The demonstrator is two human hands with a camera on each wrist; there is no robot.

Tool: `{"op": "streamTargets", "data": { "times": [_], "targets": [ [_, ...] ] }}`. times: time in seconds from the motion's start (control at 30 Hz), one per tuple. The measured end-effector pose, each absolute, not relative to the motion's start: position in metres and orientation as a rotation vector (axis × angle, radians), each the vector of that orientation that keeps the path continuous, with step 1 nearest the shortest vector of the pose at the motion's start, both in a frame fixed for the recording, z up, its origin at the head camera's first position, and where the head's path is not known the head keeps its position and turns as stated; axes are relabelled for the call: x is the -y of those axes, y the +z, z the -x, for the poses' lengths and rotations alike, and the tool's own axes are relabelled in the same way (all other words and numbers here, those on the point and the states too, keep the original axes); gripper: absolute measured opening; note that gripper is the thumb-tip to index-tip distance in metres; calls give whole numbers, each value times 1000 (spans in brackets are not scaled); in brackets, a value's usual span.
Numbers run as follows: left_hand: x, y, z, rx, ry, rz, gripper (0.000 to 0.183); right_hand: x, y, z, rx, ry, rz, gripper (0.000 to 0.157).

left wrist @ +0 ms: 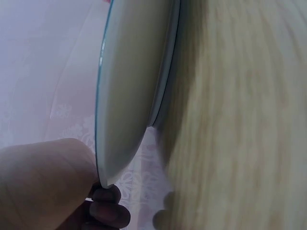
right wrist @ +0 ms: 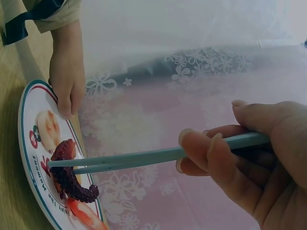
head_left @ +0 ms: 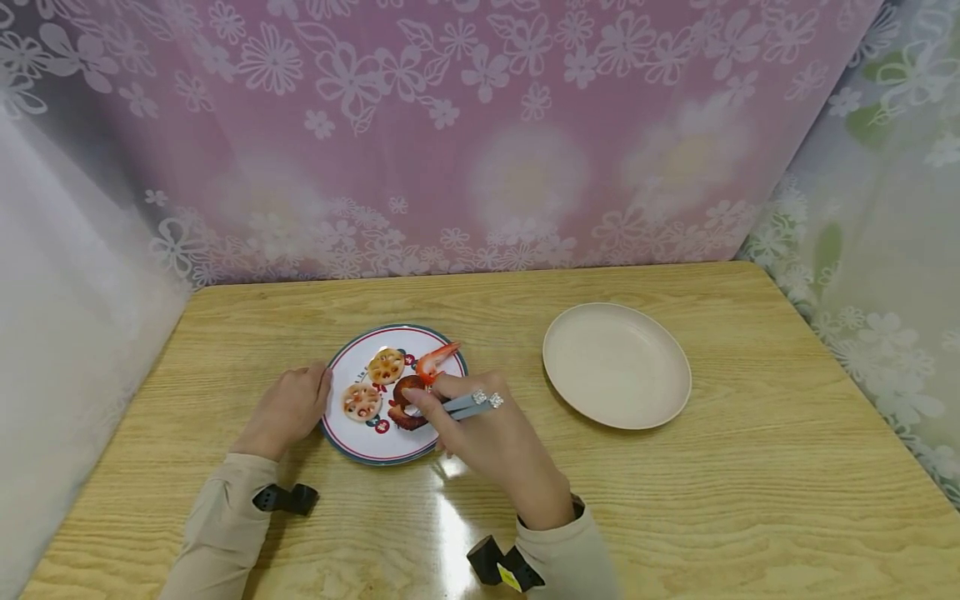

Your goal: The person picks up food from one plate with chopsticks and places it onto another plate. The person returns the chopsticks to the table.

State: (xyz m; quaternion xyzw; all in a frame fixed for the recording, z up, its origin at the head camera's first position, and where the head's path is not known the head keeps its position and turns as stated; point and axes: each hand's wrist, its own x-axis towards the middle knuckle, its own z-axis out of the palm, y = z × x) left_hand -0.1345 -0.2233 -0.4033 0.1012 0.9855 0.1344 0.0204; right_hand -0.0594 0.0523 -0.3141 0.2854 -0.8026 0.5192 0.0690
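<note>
My left hand (head_left: 291, 410) holds the left rim of a white plate (head_left: 382, 452) with red and teal rings; in the left wrist view the thumb (left wrist: 53, 175) is on one side of the rim and fingers on the other. My right hand (head_left: 491, 437) grips a pair of pale blue chopsticks (right wrist: 144, 157). Their tips straddle a curled, dark red octopus tentacle (right wrist: 72, 179) at the plate. Also on the plate are two lotus root slices (head_left: 386, 367), an orange shrimp (head_left: 433, 362) and a round brown piece (head_left: 409, 388), partly hidden by the right hand.
To the right, a beige plate (head_left: 617, 365) with nothing on it lies on the wood-grain table (head_left: 712, 508). A pink floral curtain (head_left: 450, 167) hangs behind the table, with pale curtains at both sides. Black wrist cameras (head_left: 506, 565) sit on both sleeves.
</note>
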Motion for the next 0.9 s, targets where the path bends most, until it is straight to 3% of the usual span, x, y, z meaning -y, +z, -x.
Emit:
{"op": "streamTargets", "data": {
  "times": [0.47,0.9],
  "targets": [
    [222,-401,133,-3026,415,-280,27,-40,-323,60,2441,1374,-944,48],
    [223,-402,134,-3051,428,-311,27,-46,-325,63,2434,1461,-903,35]
  ]
}}
